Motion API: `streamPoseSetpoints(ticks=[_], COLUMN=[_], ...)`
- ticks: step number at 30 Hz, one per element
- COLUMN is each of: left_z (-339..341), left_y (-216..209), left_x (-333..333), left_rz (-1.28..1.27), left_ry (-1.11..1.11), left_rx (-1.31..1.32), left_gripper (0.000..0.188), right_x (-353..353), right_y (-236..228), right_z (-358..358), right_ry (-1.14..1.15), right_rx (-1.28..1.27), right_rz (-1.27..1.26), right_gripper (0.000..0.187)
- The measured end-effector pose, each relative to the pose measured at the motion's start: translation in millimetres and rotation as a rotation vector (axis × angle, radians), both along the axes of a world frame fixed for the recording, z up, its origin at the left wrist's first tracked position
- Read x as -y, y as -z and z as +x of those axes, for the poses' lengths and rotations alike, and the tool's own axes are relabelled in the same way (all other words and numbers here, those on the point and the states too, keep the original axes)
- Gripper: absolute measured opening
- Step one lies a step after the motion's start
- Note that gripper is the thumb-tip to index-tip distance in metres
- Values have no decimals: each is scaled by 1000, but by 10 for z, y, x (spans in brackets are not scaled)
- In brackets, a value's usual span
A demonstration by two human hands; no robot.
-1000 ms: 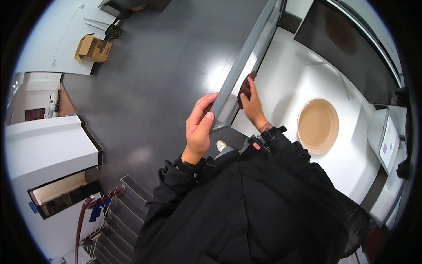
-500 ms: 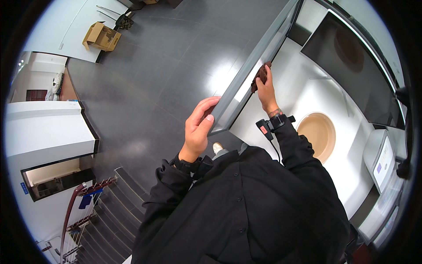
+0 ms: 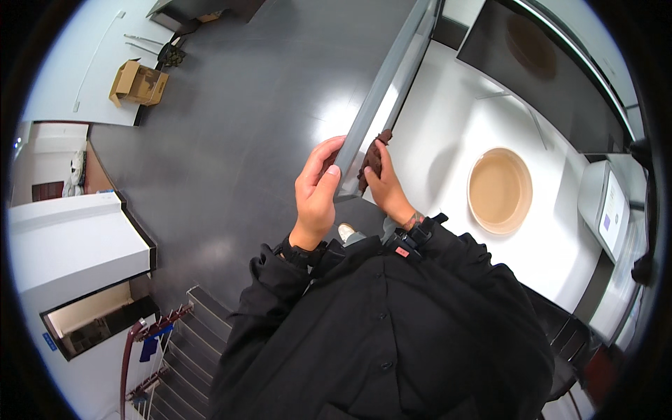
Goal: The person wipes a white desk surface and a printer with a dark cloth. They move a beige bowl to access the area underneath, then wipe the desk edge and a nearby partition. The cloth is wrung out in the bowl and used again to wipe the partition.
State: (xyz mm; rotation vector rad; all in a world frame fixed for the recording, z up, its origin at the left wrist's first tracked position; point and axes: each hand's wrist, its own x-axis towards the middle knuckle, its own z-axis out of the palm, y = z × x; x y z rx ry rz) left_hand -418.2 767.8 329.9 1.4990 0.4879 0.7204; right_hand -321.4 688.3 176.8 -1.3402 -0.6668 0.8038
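Observation:
My left hand [image 3: 318, 194] grips the near end of a grey-framed door panel [image 3: 369, 110], its thumb on the frame's edge and its fingers curled round the far left side. On the panel's right side, my right hand [image 3: 387, 184] holds a dark brown cloth [image 3: 373, 159] against the panel's inner face, close to its near end. The cloth is crumpled under the fingers and partly hidden by them. Both hands are close together, with the panel between them.
Right of the panel, a round beige basin [image 3: 500, 190] sits on a white surface [image 3: 448, 105], below a dark screen [image 3: 539, 70]. A white device [image 3: 603, 210] stands further right. An open cardboard box [image 3: 138, 84] lies far left; stairs with a red handrail [image 3: 129, 350] descend at lower left.
My right hand has slid the cloth along the panel toward me, nearer my left hand. My left hand keeps its grip on the frame. The whole view has shifted slightly.

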Motion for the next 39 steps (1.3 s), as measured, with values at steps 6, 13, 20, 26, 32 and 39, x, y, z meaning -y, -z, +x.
streamPoseSetpoints(ticks=[6,13,20,26,32,39], left_z=[-11,-31,-18,-6,-7,0], left_y=[19,14,-7,-19,-25,-27], left_x=[-10,-14,-18,-6,-9,22], left_rz=[4,-13,41,49,50,-10], left_ry=[12,9,-4,-21,-20,-60], left_rx=[17,19,7,9,-10,-7], left_gripper=[38,39,39,39,37,38], right_x=[210,292,193,142,29,-150], right_y=[-214,-417,-868,-1152,-896,-705], right_z=[-394,-472,-176,70,-8,147], right_ry=[-32,-51,-32,-84,-63,-38], right_rx=[-7,-180,-155,60,112,198], right_rz=[-5,46,113,102,231,305], right_gripper=[64,60,57,61,66,71])
